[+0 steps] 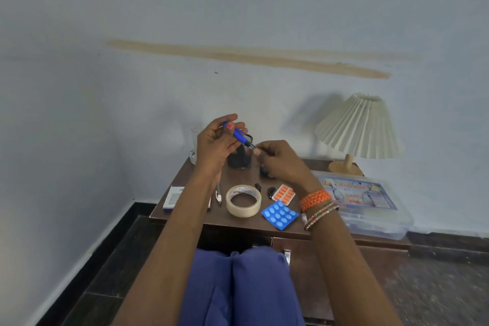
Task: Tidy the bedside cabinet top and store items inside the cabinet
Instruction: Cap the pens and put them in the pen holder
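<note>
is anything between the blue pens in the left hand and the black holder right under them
Nothing visible. The blue pens in the left hand hang just above the black holder, tips pointing toward the right hand beside its rim.

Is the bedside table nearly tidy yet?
Not yet. Nothing looks stored so far. The left hand holds blue pens, the right hand at their tips. The tape roll, blue pills, orange pills and first aid box still wait on top.

Blue trousers [238,288], orange wrist bangles [316,200]
</note>
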`<state>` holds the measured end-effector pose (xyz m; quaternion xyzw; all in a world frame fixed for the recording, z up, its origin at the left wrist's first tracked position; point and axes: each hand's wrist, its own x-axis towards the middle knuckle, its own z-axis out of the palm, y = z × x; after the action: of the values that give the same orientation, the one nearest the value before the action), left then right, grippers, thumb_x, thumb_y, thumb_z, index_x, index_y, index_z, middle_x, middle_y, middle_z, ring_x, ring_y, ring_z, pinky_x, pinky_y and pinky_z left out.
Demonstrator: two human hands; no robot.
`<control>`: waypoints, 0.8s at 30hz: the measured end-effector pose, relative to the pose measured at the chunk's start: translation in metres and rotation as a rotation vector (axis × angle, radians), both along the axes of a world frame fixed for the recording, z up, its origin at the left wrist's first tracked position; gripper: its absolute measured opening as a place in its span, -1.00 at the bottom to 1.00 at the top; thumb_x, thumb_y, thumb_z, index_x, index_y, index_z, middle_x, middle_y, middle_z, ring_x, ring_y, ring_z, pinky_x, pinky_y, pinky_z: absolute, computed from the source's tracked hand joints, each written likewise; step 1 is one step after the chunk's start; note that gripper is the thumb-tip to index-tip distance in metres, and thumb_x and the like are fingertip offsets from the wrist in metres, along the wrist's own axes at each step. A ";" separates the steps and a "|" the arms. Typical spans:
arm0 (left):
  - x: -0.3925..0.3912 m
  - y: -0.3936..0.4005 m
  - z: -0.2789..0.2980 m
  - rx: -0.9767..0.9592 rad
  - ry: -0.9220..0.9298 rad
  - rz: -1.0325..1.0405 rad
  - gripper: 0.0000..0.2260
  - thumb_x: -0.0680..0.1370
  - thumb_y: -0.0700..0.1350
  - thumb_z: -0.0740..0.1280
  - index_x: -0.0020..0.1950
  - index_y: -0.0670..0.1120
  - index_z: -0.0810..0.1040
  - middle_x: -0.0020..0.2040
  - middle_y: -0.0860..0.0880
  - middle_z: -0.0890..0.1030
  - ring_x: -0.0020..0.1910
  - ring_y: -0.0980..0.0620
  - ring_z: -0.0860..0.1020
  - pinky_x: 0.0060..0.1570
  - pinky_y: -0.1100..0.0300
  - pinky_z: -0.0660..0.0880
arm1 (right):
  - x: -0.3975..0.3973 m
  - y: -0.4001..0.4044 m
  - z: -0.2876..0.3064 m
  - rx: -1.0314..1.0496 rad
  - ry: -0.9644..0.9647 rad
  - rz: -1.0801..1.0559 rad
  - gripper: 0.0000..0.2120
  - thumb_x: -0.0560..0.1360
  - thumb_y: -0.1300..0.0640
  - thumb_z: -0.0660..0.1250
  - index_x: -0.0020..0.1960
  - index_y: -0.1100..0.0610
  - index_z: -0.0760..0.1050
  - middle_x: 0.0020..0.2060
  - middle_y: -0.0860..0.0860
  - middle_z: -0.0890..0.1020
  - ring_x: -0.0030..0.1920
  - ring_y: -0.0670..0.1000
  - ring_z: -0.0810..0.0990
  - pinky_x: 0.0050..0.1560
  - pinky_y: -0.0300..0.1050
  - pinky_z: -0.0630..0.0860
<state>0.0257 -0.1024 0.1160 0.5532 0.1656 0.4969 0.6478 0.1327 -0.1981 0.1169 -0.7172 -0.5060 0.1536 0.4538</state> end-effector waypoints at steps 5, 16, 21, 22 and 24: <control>0.016 0.002 0.001 -0.062 -0.030 0.255 -0.96 0.56 -0.26 0.29 -0.02 -0.15 0.48 0.02 -0.23 0.64 -0.14 0.04 0.65 0.02 0.08 0.57 | 0.003 0.029 0.002 0.012 -0.016 -0.048 -0.74 0.61 0.11 0.15 -0.11 0.08 0.59 -0.38 -0.06 0.47 -0.31 -0.05 0.41 -0.22 -0.15 0.33; 0.065 0.053 -0.058 0.102 0.169 0.326 -0.76 0.56 -0.29 0.24 0.21 -0.14 0.50 0.08 -0.10 0.63 0.08 -0.04 0.60 0.08 0.16 0.53 | 0.007 0.111 -0.030 0.075 0.330 -0.114 -0.41 0.58 -0.28 -0.06 -0.10 0.11 0.58 -0.18 0.06 0.60 -0.12 0.03 0.55 0.05 -0.04 0.42; 0.077 0.075 -0.086 0.241 0.251 0.236 -0.76 0.58 -0.20 0.25 0.22 -0.03 0.51 0.01 0.17 0.61 -0.07 0.38 0.56 -0.15 0.54 0.45 | 0.025 0.137 -0.046 0.128 0.593 -0.124 -0.58 0.47 -0.24 0.25 -0.23 0.12 0.58 -0.30 0.06 0.63 -0.21 0.04 0.59 -0.12 -0.09 0.48; 0.079 0.078 -0.089 0.243 0.265 0.186 -0.75 0.58 -0.15 0.24 0.26 0.00 0.48 0.06 0.16 0.60 -0.01 0.35 0.55 -0.07 0.49 0.46 | 0.029 0.139 -0.049 0.164 0.727 -0.146 -0.62 0.46 -0.17 0.28 -0.22 0.16 0.57 -0.35 0.06 0.61 -0.28 0.05 0.57 -0.22 -0.13 0.48; 0.082 0.079 -0.096 0.158 0.250 0.136 -0.76 0.60 -0.02 0.21 0.26 0.05 0.46 0.15 0.10 0.58 0.08 0.18 0.56 0.07 0.23 0.51 | 0.033 0.137 -0.054 0.245 0.975 -0.192 -0.60 0.47 -0.16 0.22 -0.29 0.17 0.47 -0.53 0.01 0.49 -0.52 -0.01 0.43 -0.47 -0.24 0.37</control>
<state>0.1077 -0.0232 0.0197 0.6476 0.2424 0.4785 0.5412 0.1656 -0.0607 0.0634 -0.5469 -0.1813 0.3676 0.7300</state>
